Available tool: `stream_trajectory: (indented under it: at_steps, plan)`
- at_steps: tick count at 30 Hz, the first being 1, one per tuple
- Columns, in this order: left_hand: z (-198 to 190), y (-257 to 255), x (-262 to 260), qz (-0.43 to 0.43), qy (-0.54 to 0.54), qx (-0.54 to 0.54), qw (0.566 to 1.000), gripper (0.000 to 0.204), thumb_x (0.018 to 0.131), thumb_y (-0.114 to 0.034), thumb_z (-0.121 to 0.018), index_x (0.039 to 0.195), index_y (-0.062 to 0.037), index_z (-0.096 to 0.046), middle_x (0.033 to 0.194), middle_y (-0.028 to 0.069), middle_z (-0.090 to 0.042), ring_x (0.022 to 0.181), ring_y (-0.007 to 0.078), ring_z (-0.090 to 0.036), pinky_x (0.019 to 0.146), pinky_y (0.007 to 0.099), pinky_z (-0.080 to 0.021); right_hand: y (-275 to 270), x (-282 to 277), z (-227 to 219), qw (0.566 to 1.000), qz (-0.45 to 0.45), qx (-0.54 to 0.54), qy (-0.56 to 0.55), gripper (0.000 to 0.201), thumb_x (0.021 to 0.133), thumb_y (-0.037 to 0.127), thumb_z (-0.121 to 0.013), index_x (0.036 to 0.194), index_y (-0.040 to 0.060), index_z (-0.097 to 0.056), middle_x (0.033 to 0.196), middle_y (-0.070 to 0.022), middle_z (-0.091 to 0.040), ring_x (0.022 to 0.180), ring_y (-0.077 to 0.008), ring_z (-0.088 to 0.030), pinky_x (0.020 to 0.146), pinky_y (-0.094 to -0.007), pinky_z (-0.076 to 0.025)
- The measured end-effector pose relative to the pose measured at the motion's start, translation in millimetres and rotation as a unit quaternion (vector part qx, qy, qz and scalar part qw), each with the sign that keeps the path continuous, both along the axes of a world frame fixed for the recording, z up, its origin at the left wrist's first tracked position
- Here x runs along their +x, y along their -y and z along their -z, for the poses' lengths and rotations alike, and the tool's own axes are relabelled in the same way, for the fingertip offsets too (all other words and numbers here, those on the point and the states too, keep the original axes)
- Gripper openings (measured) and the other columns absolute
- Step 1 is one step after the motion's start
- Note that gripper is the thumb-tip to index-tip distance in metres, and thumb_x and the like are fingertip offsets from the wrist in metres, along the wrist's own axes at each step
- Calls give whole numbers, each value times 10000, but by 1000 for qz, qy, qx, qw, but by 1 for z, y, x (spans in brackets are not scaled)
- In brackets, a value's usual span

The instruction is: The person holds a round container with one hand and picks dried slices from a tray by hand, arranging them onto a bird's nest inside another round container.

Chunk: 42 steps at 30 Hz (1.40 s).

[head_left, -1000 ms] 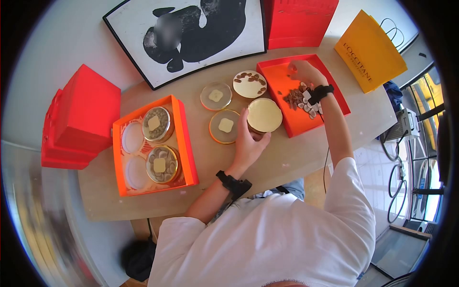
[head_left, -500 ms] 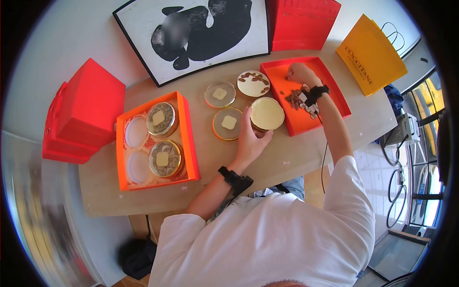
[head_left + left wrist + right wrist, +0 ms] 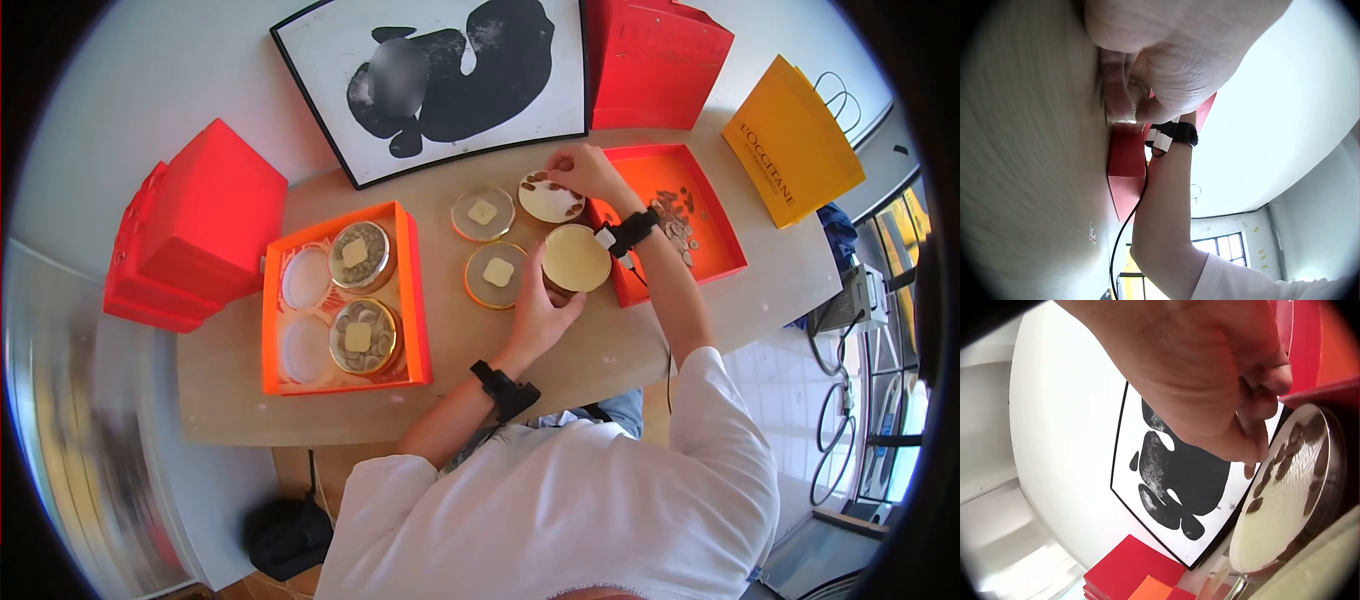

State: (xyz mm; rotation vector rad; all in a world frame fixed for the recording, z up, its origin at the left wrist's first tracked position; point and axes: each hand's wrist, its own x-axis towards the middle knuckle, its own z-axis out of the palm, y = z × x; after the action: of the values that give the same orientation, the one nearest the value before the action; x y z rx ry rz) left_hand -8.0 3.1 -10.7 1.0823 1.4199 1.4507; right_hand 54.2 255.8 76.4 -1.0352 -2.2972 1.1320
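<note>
My left hand (image 3: 540, 318) curls its thumb and fingers around the near side of a round tub with a plain cream top (image 3: 577, 262). Just behind it stands a second round tub (image 3: 1260, 534), its pale top partly ringed with brown oval pieces (image 3: 1282, 453). My right hand (image 3: 590, 172) is over that second tub's far edge. In the right wrist view, its thumb and fingers pinch a small brown oval piece (image 3: 1249, 470) close to the rim. To the right, a shallow orange-red box (image 3: 715, 250) bears a loose pile of brown pieces (image 3: 675, 222).
Two clear lids with cream labels (image 3: 482, 213) lie left of the tubs. An orange box (image 3: 421, 330) with two filled jars (image 3: 365, 337) stands farther left. Behind are a framed picture (image 3: 470, 85), a red bag (image 3: 655, 65) and a yellow bag (image 3: 795, 145). A cable (image 3: 1121, 234) trails from the right wrist.
My right hand has moved left from inside the shallow box to above the tub with brown pieces. The left hand keeps its hold on the plain-topped tub. The head view has shifted slightly.
</note>
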Motion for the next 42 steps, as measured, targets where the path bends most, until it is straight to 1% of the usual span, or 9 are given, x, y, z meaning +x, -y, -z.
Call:
stream_trajectory:
  at_steps: [4,14,22,28,33,37,38,40,42]
  plan:
    - [3,0,2,-9,-31,35,999,1026,915,1,-805,1697,-53,-144,1428,196,-554,731,166,-740,584,291,-610,-7,-3,15,999,-26,31,-17,228,857,131,-815,1040,-4,-809,892,-104,-824,778,-176,-776,687,-340,-612]
    - [5,-1,1,-5,-23,32,999,1035,913,1,-807,1701,-56,-139,1505,206,-497,742,176,-747,591,295,-617,-15,0,32,999,-33,14,-35,267,835,171,-861,1034,-1,-814,909,-113,-819,774,-191,-757,694,-339,-603]
    - [4,-1,1,-2,-21,24,1000,1033,916,-9,-808,1702,-60,-140,1514,210,-487,718,173,-742,583,293,-613,-8,2,21,999,-40,5,-12,269,846,177,-862,1046,3,-820,934,-111,-827,813,-203,-762,746,-348,-607]
    - [5,0,1,-6,-36,36,999,1032,918,-12,-808,1702,-62,-140,1508,210,-492,720,172,-742,582,295,-613,-3,3,15,999,-37,39,3,227,896,187,-819,1043,15,-833,918,-114,-828,819,-212,-767,766,-347,-605]
    - [2,0,1,-1,-33,30,999,1028,919,-12,-808,1701,-62,-143,1519,213,-481,725,175,-744,582,293,-613,-6,3,16,996,8,72,-56,232,937,215,-799,1039,8,-825,897,-125,-813,788,-190,-745,750,-343,-590]
    - [5,0,1,-8,-39,31,999,1017,921,-12,-806,1700,-61,-154,1511,205,-489,725,172,-745,579,290,-608,3,11,-17,977,32,143,-153,254,1010,236,-758,1084,-2,-809,877,-75,-786,729,-132,-681,723,-321,-571]
    - [3,1,0,-4,-29,20,999,1014,910,-21,-816,1693,-46,-172,1547,206,-462,801,176,-745,641,292,-616,9,16,-33,972,18,133,-193,252,1022,232,-751,1110,2,-804,895,-60,-780,747,-118,-670,728,-312,-563]
    - [-2,2,0,4,-7,-5,1000,1010,888,-38,-835,1681,-16,-210,1619,207,-408,954,183,-744,766,296,-633,34,30,-74,957,-10,111,-269,251,1046,223,-736,1161,8,-795,933,-29,-766,782,-89,-646,740,-294,-548]
    - [0,-1,1,-3,1,7,1000,1004,890,-33,-834,1678,-10,-213,1614,206,-416,1004,187,-748,771,293,-638,89,50,-135,926,-59,156,-338,250,1082,179,-640,1177,-9,-775,1010,-33,-765,874,-113,-662,780,-290,-537]
